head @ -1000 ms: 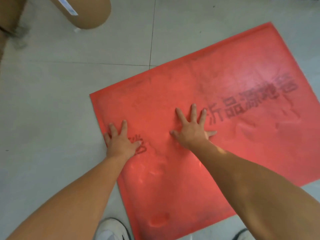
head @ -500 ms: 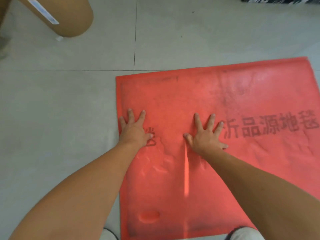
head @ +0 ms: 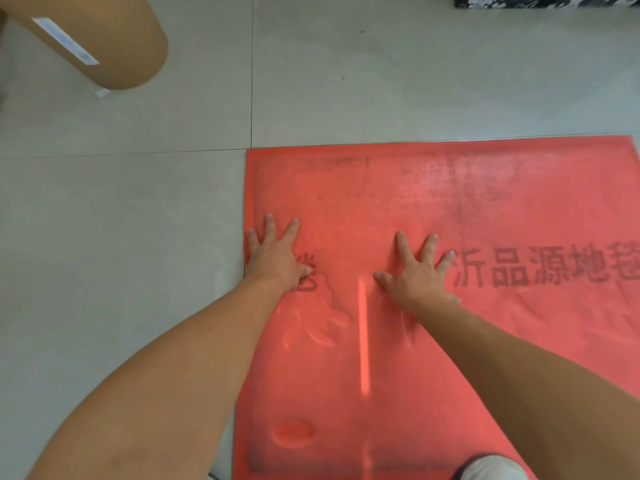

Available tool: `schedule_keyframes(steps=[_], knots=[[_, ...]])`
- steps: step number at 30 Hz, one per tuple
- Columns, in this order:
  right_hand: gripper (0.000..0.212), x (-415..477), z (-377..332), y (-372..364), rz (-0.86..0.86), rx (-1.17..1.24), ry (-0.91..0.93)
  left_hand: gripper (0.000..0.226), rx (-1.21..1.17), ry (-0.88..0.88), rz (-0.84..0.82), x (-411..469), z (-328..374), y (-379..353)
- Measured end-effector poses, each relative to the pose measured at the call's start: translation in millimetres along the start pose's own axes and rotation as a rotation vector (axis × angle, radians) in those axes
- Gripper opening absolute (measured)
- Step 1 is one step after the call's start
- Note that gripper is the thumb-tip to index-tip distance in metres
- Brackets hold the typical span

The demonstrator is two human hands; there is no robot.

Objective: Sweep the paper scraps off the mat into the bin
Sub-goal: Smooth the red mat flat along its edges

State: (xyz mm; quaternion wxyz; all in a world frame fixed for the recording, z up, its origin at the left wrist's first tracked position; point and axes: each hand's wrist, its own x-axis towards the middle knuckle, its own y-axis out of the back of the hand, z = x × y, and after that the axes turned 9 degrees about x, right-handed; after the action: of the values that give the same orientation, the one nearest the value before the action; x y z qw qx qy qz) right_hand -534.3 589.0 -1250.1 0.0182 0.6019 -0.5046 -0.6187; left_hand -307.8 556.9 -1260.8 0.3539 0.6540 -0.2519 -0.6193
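Already both hands, the left hand [head: 273,259] and right hand [head: 417,277], lay flat and spread on the red mat [head: 450,202], gripping nothing; pushing could slide the mat, and no scraps or bin showed.

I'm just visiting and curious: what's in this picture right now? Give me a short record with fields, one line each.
Setting: grey tiled floor, seen from above
Mat: red mat lying flat, with dark printed characters and some dents
Left hand: open, fingers spread, palm down near the mat's left edge
Right hand: open, fingers spread, palm down further in on the mat
Paper scraps: none visible on the mat
Bin: none clearly in view
Other things: brown cardboard roll at top left; white shoe at bottom edge
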Motion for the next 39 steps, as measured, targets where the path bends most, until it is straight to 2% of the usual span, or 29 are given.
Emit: schedule_keyframes(steps=[17, 30, 32, 36, 39], knots=[[0.088, 10.0, 1.4, 13.1, -0.003, 0.006, 0.011, 0.097, -0.018, 0.009, -0.04, 3.2, 13.0, 5.5], [0.086, 7.9, -2.9, 1.9, 0.062, -0.036, -0.019, 0.098, 0.001, 0.006, -0.059, 0.6, 11.3, 11.3], [0.086, 4.5, -11.4, -0.4, 0.067, -0.013, 0.035, 0.098, 0.02, -0.006, -0.047, 1.1, 8.7, 11.9], [0.086, 0.7, -39.0, -4.3, 0.083, -0.111, 0.315, 0.097, -0.011, -0.006, -0.052, -1.7, 10.9, 8.5], [0.081, 12.9, -70.9, -0.8, 0.087, -0.148, 0.436, 0.097, -0.032, -0.015, -0.046, -1.8, 10.9, 6.3]])
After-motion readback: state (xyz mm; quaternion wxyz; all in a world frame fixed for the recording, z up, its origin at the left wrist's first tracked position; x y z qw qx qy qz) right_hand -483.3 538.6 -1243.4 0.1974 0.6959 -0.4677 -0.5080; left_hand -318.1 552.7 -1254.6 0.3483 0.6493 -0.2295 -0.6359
